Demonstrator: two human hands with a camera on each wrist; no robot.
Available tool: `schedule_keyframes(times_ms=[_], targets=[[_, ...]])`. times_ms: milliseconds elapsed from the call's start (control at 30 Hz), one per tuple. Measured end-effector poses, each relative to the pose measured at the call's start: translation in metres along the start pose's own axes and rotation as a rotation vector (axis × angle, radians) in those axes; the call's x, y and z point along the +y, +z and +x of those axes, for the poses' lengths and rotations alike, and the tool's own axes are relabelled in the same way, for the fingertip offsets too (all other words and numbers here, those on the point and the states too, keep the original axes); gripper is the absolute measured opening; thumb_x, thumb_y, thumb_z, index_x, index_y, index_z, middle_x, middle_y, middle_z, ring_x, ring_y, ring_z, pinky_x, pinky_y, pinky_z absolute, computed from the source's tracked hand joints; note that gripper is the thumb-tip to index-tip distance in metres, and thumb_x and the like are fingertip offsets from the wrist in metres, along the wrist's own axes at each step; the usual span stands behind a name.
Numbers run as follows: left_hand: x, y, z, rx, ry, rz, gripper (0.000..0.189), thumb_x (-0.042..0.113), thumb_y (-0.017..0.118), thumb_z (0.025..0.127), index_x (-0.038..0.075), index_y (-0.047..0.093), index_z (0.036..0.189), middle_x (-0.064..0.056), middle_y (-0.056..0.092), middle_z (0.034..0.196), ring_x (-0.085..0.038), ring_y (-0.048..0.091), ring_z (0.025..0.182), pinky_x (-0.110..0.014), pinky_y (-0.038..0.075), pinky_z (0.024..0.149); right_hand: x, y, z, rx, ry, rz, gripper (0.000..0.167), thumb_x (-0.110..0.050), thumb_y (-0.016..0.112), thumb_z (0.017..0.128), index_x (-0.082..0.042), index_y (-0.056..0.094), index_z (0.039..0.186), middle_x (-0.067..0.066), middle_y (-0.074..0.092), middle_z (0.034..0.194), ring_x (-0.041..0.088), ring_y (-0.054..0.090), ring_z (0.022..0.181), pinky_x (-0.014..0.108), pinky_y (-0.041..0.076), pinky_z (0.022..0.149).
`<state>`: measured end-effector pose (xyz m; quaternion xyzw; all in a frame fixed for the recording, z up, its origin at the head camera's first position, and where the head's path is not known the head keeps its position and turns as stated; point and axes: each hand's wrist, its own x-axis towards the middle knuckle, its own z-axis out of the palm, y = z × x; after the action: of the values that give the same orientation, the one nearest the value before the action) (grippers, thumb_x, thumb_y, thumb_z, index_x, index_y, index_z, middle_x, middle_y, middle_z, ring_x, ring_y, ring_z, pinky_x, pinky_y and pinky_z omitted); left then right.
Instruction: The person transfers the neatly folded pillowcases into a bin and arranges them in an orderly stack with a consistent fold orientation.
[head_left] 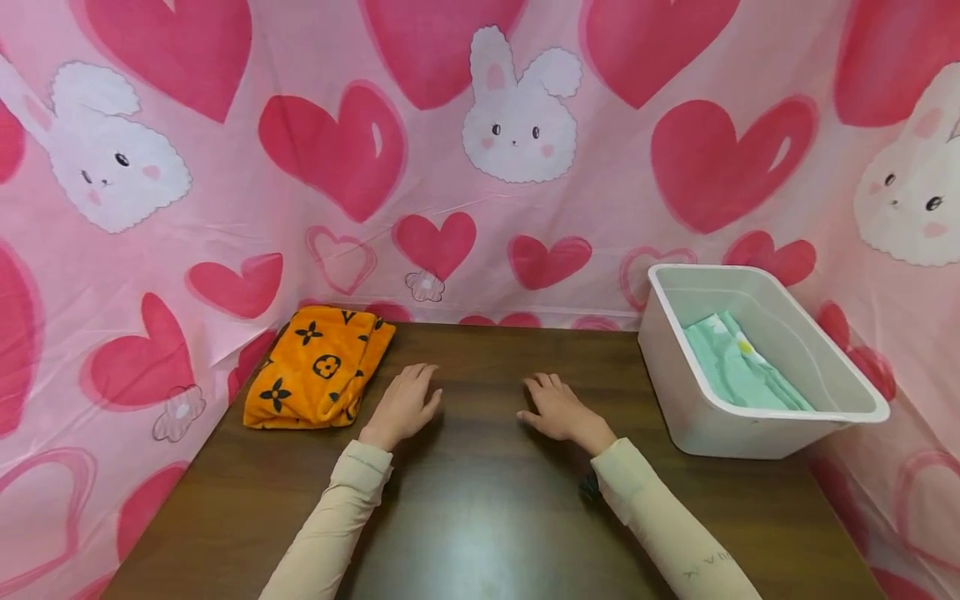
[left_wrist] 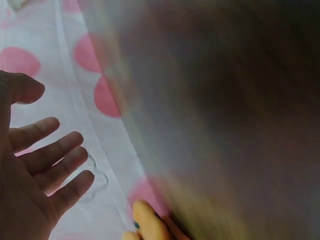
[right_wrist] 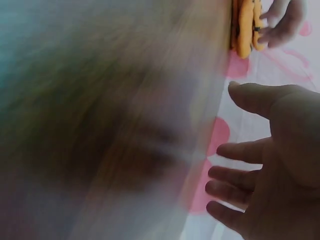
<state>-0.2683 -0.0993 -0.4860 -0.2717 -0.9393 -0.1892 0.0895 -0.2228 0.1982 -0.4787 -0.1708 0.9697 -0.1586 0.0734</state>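
My left hand (head_left: 405,406) hovers over or rests on the dark table with relaxed fingers and holds nothing. Just to its left lies a folded orange cloth (head_left: 318,367) with black flower patterns. My right hand (head_left: 558,408) is held palm down over the table's middle, also holding nothing, its fingers loosely extended. Both wrist views show the fingers apart, on the left hand (left_wrist: 50,160) and the right hand (right_wrist: 250,175) alike. To the right stands a white plastic tub (head_left: 675,375) with a folded mint-green cloth (head_left: 731,367) inside, patterned with white and yellow.
The brown wooden table (head_left: 480,500) reaches back to a pink curtain (head_left: 450,192) printed with hearts and rabbits, which also hangs at both sides. The tub sits near the table's right edge, the orange cloth near the left edge.
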Motion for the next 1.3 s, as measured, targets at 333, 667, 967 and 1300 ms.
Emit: schedule_keyframes(times_ms=[333, 667, 967, 1300], targets=[[-0.026, -0.013, -0.028, 0.024, -0.062, -0.045, 0.044, 0.020, 0.069, 0.096, -0.001, 0.060, 0.133, -0.020, 0.063, 0.131, -0.037, 0.057, 0.123, -0.054, 0.043, 0.108, -0.026, 0.012, 0.036, -0.003, -0.131, 0.137, 0.057, -0.032, 0.059, 0.103, 0.002, 0.047, 0.147, 0.020, 0.048, 0.147, 0.039, 0.043, 0.137, 0.057, 0.033, 0.114], [-0.059, -0.033, -0.046, 0.070, -0.127, -0.143, 0.043, 0.017, 0.067, 0.097, -0.003, 0.058, 0.134, -0.023, 0.062, 0.131, -0.039, 0.058, 0.120, -0.058, 0.044, 0.105, -0.046, 0.022, 0.054, -0.027, -0.172, 0.231, 0.051, -0.030, 0.058, 0.103, 0.003, 0.052, 0.142, 0.020, 0.053, 0.141, 0.037, 0.046, 0.133, 0.054, 0.036, 0.112], [-0.083, -0.052, -0.053, 0.138, -0.102, -0.153, 0.035, 0.011, 0.067, 0.096, -0.004, 0.062, 0.127, -0.022, 0.064, 0.125, -0.039, 0.058, 0.115, -0.057, 0.046, 0.102, -0.067, 0.032, 0.074, -0.022, -0.159, 0.193, 0.052, -0.036, 0.056, 0.103, -0.001, 0.053, 0.142, 0.018, 0.053, 0.143, 0.037, 0.045, 0.134, 0.055, 0.036, 0.112], [-0.106, -0.077, -0.054, 0.184, -0.120, -0.130, 0.032, 0.010, 0.064, 0.098, -0.005, 0.063, 0.126, -0.025, 0.063, 0.126, -0.043, 0.057, 0.116, -0.060, 0.045, 0.101, -0.096, 0.043, 0.095, -0.062, -0.161, 0.207, 0.053, -0.039, 0.054, 0.104, -0.004, 0.053, 0.143, 0.017, 0.050, 0.145, 0.038, 0.042, 0.136, 0.061, 0.033, 0.113]])
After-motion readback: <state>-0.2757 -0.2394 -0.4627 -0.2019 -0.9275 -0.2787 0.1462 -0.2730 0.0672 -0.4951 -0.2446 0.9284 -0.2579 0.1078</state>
